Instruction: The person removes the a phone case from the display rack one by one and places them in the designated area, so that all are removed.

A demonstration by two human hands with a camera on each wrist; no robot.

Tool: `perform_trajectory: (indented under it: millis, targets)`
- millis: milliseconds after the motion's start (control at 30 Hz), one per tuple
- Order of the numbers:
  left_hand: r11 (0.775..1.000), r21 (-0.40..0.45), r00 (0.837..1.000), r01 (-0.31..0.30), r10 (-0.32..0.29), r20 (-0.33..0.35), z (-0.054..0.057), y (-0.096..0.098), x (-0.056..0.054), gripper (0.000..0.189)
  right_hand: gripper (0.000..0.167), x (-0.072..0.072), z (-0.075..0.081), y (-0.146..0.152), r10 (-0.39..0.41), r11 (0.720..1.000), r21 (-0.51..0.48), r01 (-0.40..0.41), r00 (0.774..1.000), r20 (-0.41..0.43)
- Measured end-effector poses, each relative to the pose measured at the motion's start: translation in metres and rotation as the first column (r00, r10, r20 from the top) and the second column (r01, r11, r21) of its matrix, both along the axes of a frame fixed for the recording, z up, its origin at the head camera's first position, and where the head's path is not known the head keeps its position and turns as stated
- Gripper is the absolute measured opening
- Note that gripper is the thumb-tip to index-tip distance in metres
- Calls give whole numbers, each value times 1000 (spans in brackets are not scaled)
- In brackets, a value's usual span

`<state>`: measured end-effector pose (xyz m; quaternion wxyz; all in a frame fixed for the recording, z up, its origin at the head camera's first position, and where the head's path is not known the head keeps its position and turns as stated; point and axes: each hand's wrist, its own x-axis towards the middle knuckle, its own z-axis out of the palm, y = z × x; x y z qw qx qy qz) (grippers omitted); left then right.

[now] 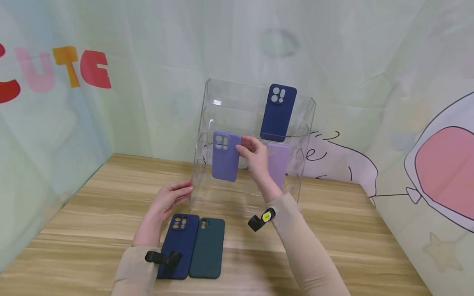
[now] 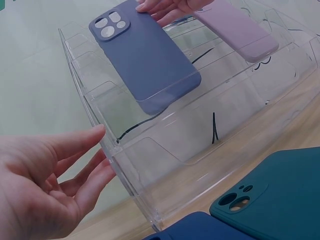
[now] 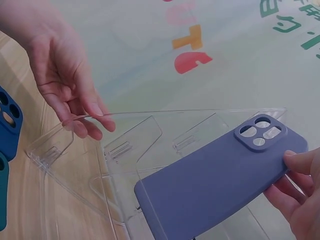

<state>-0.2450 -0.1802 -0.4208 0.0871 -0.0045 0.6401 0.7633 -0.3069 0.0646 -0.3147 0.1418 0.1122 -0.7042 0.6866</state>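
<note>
Pinched at its upper right edge by my right hand point(image 1: 255, 156), a purple phone case point(image 1: 226, 162) stands upright at a tiered clear display stand point(image 1: 244, 199). In the left wrist view its bottom end shows through a clear front lip. The case's camera cutouts are at the top. My left hand point(image 1: 172, 197) touches the left side edge of the stand with its fingertips, fingers relaxed, as the left wrist view also shows. A lilac phone case point(image 1: 280, 162), partly hidden by my right hand, sits right of the purple one. Above it stands a dark blue phone case point(image 1: 278, 113).
Another dark blue phone case point(image 1: 181, 242) and a dark green phone case point(image 1: 208, 248) lie side by side on the wooden table point(image 1: 333, 246), in front of the stand. A printed curtain point(image 1: 155, 82) hangs behind the table. A black strap crosses each sleeve.
</note>
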Motion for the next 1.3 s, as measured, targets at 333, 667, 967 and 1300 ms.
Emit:
perform_trajectory:
  millis: [333,667,967,1300]
  targets:
    - [1000,-2,1000,3,-3,-5,1,0,1,57,29,8,16,5,-7,1000,-18,6,999,-43]
    - [1000,5,1000,0,0,-1,0,1,1,62,29,22,31,14,-4,999,-54,1,998,-56]
    - [1000,31,1000,2,-2,-8,3,-1,2,61,33,35,40,20,14,999,-41,-14,1000,5]
    - [1000,27,1000,9,-9,4,3,0,1,63,35,48,34,33,53,998,-23,-51,996,75]
